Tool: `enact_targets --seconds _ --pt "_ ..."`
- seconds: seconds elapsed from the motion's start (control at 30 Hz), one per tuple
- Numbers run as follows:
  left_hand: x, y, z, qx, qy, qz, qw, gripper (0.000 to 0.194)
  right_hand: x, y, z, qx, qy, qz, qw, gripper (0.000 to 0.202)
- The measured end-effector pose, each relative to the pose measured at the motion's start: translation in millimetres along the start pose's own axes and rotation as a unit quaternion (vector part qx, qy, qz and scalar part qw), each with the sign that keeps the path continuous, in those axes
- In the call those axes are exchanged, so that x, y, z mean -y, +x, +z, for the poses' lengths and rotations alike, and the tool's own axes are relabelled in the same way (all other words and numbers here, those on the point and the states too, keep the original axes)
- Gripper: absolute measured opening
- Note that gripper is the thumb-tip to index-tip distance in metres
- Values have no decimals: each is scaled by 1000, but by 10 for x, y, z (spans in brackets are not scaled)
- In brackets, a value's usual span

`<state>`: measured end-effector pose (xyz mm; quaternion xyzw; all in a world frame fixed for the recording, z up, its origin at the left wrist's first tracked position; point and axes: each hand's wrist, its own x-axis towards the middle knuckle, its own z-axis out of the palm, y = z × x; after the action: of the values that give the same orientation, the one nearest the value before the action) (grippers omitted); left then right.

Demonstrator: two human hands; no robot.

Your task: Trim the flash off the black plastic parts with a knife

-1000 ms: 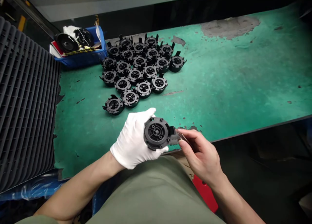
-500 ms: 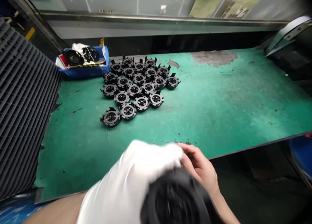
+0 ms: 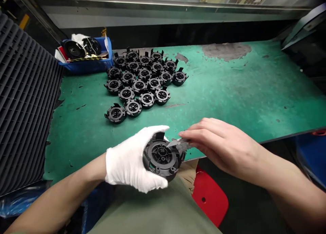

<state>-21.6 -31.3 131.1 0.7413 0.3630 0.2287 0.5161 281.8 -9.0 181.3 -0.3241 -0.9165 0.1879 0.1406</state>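
Turned since a moment ago, the round black plastic part sits in the frame's lower centre, clasped by the curled white-gloved left hand, while the bare right hand pinches a slim silvery blade over its rim, apparently the spot now being worked.

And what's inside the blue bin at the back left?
In the blue bin, a round black part, another black part, crumpled white material and something red show on top. Whatever lies beneath is covered, so I can't tell.
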Motion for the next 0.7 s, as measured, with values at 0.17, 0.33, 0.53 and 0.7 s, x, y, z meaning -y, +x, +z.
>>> enact_targets --seconds 0.17,0.33,0.53,0.7 --pt "-47 -31 -16 6 21 -19 1000 118 58 248 -111 38 -73 -109 991 34" --pt "-139 -25 -18 26 20 -43 999 116 126 368 -165 64 -102 -159 980 36" --pt "-238 81 -40 41 5 -6 999 88 157 400 -194 85 -102 -172 976 37" --pt "-213 106 -19 51 -2 26 998 76 152 404 -204 122 -88 -175 973 31"
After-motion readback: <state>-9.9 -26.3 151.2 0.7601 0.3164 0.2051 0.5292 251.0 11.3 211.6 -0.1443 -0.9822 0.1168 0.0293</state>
